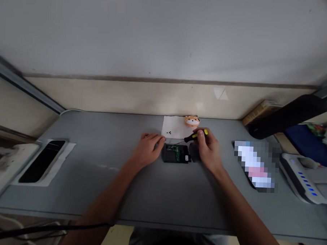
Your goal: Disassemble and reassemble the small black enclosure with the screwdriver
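My right hand (pixel 209 150) is closed around the handle of a black-and-yellow screwdriver (pixel 190 137). Its thin shaft slants left, and the tip is over the upper edge of a small black case (pixel 170 159) with an exposed green circuit board (pixel 177 150). Whether the tip touches anything is too small to tell. My left hand (pixel 149 149) lies on the desk with fingers extended, its fingertips at the case's upper left corner. Just beyond the case, several tiny dark pieces, like screws (pixel 169 132), sit on a white paper (pixel 175 125).
An orange animal-faced pouch or case (pixel 192 121) stands on the paper's far right. A dark-screened phone (pixel 44 160) lies left on the grey desk (pixel 97 141). On the right are a lit, blurred-out screen (pixel 255 166), a black cylinder (pixel 288 117) and a white power strip (pixel 304 179).
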A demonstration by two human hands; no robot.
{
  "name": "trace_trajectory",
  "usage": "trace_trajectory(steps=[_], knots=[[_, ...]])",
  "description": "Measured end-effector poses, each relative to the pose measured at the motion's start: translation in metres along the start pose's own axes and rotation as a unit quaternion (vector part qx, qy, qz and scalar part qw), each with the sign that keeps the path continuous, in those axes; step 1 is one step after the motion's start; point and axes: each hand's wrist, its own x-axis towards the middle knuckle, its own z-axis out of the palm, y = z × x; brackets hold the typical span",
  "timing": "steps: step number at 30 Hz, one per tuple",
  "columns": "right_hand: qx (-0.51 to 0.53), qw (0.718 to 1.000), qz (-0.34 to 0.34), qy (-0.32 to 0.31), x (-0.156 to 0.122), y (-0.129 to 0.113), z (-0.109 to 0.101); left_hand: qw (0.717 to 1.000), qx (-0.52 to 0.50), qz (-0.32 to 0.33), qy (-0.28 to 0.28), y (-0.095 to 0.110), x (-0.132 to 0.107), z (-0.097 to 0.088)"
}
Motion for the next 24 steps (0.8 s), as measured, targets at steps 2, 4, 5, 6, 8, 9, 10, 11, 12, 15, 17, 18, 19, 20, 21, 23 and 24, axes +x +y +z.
trace_trajectory(steps=[2,4,5,6,8,9,10,11,12,15,17,18,19,20,21,23,24], knots=[[0.001,1.000,0.001,-0.002,0.000,-0.001,0.000,1.000,-0.009,0.016,-0.004,-0.001,0.000,0.002],[0.003,1.000,0.000,-0.002,0.000,-0.001,0.000,0.999,-0.017,0.030,-0.006,-0.001,-0.001,0.003],[0.002,1.000,-0.002,-0.001,0.000,0.000,0.000,0.999,-0.020,0.036,-0.008,-0.001,-0.001,0.004],[0.000,1.000,-0.004,0.000,0.000,0.001,0.000,0.999,-0.023,0.043,-0.011,-0.001,-0.001,0.004],[-0.007,1.000,-0.007,0.001,0.000,0.003,0.000,0.998,-0.026,0.055,-0.018,0.000,-0.002,0.005],[-0.010,1.000,-0.009,0.001,0.000,0.003,0.000,0.998,-0.027,0.059,-0.021,0.001,-0.002,0.005],[-0.014,1.000,-0.010,0.001,0.000,0.003,0.000,0.997,-0.028,0.063,-0.025,0.001,-0.002,0.006],[-0.017,1.000,-0.013,0.000,-0.001,0.003,0.001,0.997,-0.030,0.067,-0.029,0.001,-0.002,0.007],[-0.022,1.000,-0.016,0.000,-0.001,0.002,0.001,0.996,-0.033,0.071,-0.032,0.001,-0.002,0.008],[-0.042,0.999,-0.029,-0.010,-0.001,-0.002,0.001,0.995,-0.041,0.081,-0.037,0.000,-0.001,0.011],[-0.059,0.997,-0.036,-0.027,-0.001,-0.006,0.001,0.995,-0.044,0.080,-0.034,0.000,0.000,0.013],[-0.068,0.996,-0.042,-0.039,0.000,-0.008,0.001,0.995,-0.046,0.079,-0.033,0.000,0.000,0.013],[-0.075,0.994,-0.051,-0.052,0.001,-0.011,0.001,0.995,-0.049,0.077,-0.031,0.000,0.000,0.013],[-0.082,0.992,-0.062,-0.068,0.002,-0.014,0.001,0.995,-0.053,0.075,-0.030,0.000,0.000,0.013],[-0.087,0.990,-0.075,-0.087,0.005,-0.018,0.002,0.995,-0.057,0.075,-0.028,0.000,0.000,0.013],[-0.099,0.981,-0.100,-0.134,0.011,-0.028,0.003,0.995,-0.061,0.075,-0.027,0.001,0.000,0.012],[-0.104,0.975,-0.107,-0.163,0.015,-0.034,0.004,0.995,-0.062,0.076,-0.027,0.001,0.000,0.011]])
